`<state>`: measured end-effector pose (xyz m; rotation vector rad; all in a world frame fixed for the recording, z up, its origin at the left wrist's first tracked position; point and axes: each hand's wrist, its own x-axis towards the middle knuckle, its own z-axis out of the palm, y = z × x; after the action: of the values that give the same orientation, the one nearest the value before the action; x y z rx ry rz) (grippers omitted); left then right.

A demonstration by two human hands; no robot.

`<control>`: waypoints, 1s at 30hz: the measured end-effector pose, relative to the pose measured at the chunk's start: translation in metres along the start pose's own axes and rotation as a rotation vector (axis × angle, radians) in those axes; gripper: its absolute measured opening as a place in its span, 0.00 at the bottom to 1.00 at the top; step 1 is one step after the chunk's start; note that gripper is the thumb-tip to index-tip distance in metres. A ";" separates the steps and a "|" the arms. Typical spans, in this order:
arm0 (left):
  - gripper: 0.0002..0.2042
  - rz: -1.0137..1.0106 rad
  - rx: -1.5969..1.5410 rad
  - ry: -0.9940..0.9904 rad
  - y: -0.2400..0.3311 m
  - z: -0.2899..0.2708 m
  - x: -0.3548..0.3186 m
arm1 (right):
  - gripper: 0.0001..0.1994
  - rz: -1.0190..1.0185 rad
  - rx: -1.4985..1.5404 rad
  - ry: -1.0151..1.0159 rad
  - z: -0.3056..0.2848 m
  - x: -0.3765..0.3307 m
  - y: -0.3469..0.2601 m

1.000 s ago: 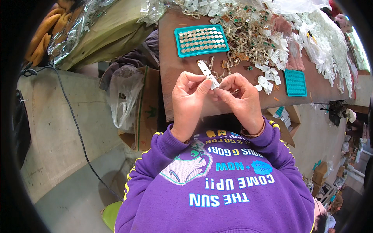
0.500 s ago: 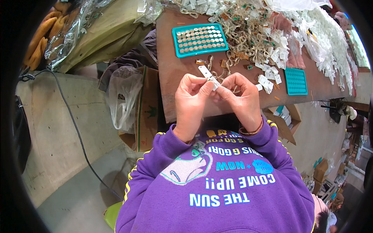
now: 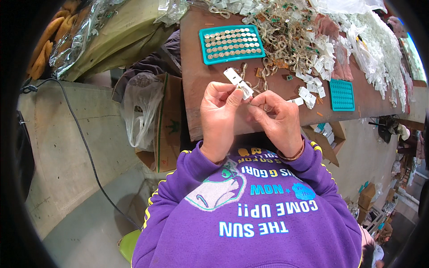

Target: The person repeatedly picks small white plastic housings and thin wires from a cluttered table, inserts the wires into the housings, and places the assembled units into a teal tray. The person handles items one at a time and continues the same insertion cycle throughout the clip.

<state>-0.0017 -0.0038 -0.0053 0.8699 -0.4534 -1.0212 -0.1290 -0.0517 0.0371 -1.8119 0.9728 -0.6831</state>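
Observation:
My left hand [image 3: 220,117] pinches a small white rectangular tag [image 3: 238,82] between thumb and fingers, its free end pointing up and away over the brown table [image 3: 194,89]. My right hand [image 3: 278,120] meets the left at the tag's lower end, fingertips closed on a small piece that is too tiny to make out. Both hands hover above the table's near edge, in front of my purple sweatshirt. A teal tray [image 3: 232,43] filled with rows of round metal pieces lies just beyond the hands.
A heap of chains and white tags [image 3: 299,40] covers the table's far right. A second teal tray [image 3: 342,94] lies to the right. A cardboard box with a clear plastic bag [image 3: 144,109] stands left of the table. A black cable [image 3: 85,143] runs across the concrete floor.
Both hands have stayed together over the table edge; the tag's free end has tilted slightly and the fingers have shifted a little around it.

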 end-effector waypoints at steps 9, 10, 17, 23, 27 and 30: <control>0.08 0.210 0.333 0.002 -0.003 -0.002 -0.002 | 0.02 -0.081 -0.021 0.079 -0.001 0.002 0.001; 0.08 0.232 0.354 0.001 -0.004 -0.002 -0.002 | 0.02 -0.085 -0.025 0.093 0.000 0.002 0.000; 0.09 0.342 0.482 0.028 -0.006 -0.002 -0.002 | 0.03 -0.137 -0.190 0.146 0.001 0.001 -0.004; 0.09 0.274 0.444 0.030 -0.002 -0.005 0.000 | 0.03 -0.101 -0.099 0.116 -0.002 0.003 0.002; 0.09 0.281 0.455 0.024 -0.003 -0.003 -0.001 | 0.03 -0.016 0.039 0.027 0.000 0.001 0.002; 0.08 0.334 0.522 0.019 -0.002 -0.003 -0.002 | 0.02 0.016 0.046 0.038 0.002 0.001 0.002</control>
<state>-0.0024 -0.0013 -0.0086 1.2157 -0.8414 -0.5891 -0.1275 -0.0515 0.0349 -1.7548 0.9883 -0.7265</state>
